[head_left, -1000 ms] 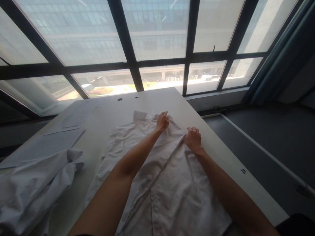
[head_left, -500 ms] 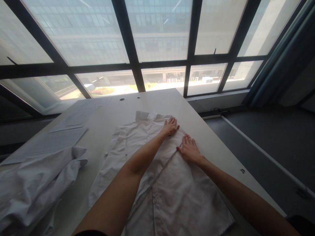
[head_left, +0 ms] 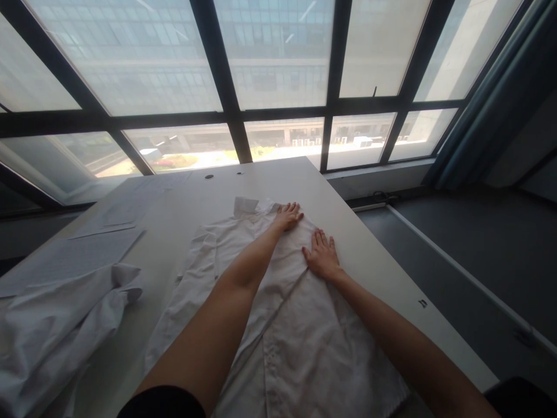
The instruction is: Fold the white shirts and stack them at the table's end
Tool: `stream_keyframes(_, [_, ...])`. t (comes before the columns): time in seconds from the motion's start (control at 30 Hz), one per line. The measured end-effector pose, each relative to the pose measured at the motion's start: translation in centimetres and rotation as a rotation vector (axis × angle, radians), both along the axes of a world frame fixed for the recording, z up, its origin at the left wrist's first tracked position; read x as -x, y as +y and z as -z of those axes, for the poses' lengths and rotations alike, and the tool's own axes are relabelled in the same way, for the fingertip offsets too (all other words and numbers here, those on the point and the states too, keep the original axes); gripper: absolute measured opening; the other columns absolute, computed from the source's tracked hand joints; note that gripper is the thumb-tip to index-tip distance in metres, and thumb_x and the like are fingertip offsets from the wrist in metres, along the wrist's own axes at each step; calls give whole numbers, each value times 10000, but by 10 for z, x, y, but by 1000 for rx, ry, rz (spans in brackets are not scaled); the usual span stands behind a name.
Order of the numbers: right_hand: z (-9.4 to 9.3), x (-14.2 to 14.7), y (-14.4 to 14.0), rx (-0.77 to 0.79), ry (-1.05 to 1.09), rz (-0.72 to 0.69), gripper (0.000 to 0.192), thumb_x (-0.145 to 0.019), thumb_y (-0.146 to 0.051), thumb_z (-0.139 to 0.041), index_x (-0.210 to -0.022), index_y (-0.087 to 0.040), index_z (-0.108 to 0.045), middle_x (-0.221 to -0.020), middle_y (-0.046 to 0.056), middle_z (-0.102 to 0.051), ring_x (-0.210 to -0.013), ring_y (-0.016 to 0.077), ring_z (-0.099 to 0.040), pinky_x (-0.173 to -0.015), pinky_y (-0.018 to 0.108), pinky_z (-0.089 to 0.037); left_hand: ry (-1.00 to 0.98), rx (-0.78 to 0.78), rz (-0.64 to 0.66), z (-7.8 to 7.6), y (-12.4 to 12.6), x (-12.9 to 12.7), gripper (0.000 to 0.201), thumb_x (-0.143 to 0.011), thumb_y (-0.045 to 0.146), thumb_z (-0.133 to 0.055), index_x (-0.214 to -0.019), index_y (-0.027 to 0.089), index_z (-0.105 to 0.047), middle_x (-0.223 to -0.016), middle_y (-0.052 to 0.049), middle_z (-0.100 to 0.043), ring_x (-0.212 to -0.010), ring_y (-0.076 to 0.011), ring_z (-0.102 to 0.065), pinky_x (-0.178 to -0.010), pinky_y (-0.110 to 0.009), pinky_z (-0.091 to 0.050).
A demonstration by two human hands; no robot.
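The left hand is laid flat with fingers spread on the shoulder of a white shirt, just beside the collar; the right hand is pressed flat, fingers spread, at four o'clock from it, on the folded edge. Nothing is pinched; the cloth appears to be held smooth against the bench. The shirt lies front up, its long axis running from six to twelve o'clock, collar pointing toward the window. At nine o'clock a second crumpled garment and papers are seen.
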State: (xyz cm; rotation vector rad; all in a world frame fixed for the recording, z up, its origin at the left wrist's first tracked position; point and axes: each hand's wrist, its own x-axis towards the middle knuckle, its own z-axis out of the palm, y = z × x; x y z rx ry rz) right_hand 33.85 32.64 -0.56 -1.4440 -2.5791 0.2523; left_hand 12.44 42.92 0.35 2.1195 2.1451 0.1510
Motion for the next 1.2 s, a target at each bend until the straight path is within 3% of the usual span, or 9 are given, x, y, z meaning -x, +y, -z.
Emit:
stream_keyframes(0.17, [8, 1, -10, -54, 49, 199, 799, -1011, -519, -342, -1567, 50, -265, -1654, 256, -180, -1551, 327, -112, -1236, 507, -62, -14, -5, -61, 1, -1, -5, 637, -1060, 456, -228, -1611, 137, -250, -1685, -131, -185, -1557, -335, -118, -1226, -604, -122])
stream_keyframes(0.3, [11, -11, 3, -76, 154, 308, 680, -1012, -406, -371, -1492, 75, -407, -1582, 297, -342, -1513, 363, -241, -1222, 480, -166, -1, -197, -106, 0, -21, -17, 564, -1060, 317, -243, -1571, 94, -332, -1646, -164, -298, -1543, -289, -199, -1246, -515, -152])
stream_keyframes(0.4, [4, -27, 28, -15, 270, 271, 530, -1009, -228, -271, -1396, -32, -576, -1479, 221, -529, -1423, 288, -430, -1188, 421, -281, -15, -252, -83, -4, -37, -27, 520, -1053, 285, -285, -1528, 119, -415, -1588, -156, -413, -1504, -271, -300, -1236, -461, -218])
stream_keyframes(0.47, [-2, -37, 43, -24, 314, 228, 522, -999, -217, -287, -1399, -62, -584, -1460, 193, -557, -1393, 252, -465, -1181, 376, -306, -16, -218, -13, -7, -46, -34, 511, -1060, 331, -303, -1534, 174, -415, -1619, -129, -368, -1518, -285, -266, -1228, -501, -225])
stream_keyframes(0.63, [-3, -46, 41, -56, 131, -180, 582, -1020, -351, -360, -1568, -154, -380, -1646, 102, -320, -1525, 222, -243, -1240, 433, -171, 11, -65, 222, -2, -60, -57, 573, -1070, 487, -240, -1587, 251, -311, -1682, -87, -230, -1552, -321, -151, -1200, -620, -192])
stream_keyframes(0.77, [4, -43, 26, -23, 10, -142, 639, -1046, -424, -284, -1600, -106, -280, -1669, 134, -237, -1542, 241, -193, -1238, 482, -114, 30, -44, 199, 4, -59, -69, 588, -1071, 457, -210, -1618, 244, -235, -1693, -88, -185, -1551, -329, -155, -1204, -625, -165])
stream_keyframes(0.93, [1, -44, 23, -31, -10, -103, 646, -1043, -446, -274, -1595, -111, -297, -1671, 125, -240, -1540, 239, -193, -1238, 450, -114, 5, -12, 122, -7, -67, -61, 592, -1078, 433, -209, -1620, 194, -230, -1690, -122, -176, -1556, -314, -138, -1219, -581, -150])
stream_keyframes(1.07, [1, -47, 23, -43, 0, -103, 643, -1042, -436, -263, -1592, -105, -304, -1664, 128, -263, -1535, 236, -201, -1234, 450, -124, -62, 77, 269, -15, -121, -32, 596, -1083, 477, -231, -1628, 237, -206, -1692, -105, -167, -1562, -289, -119, -1230, -539, -139])
stream_keyframes(1.2, [8, -48, 23, -65, 8, -108, 654, -1034, -443, -266, -1588, -101, -313, -1656, 137, -285, -1525, 256, -224, -1229, 463, -138, -64, 101, 327, -18, -221, 2, 577, -1074, 511, -295, -1616, 322, -240, -1700, -65, -130, -1568, -287, -61, -1237, -545, -77])
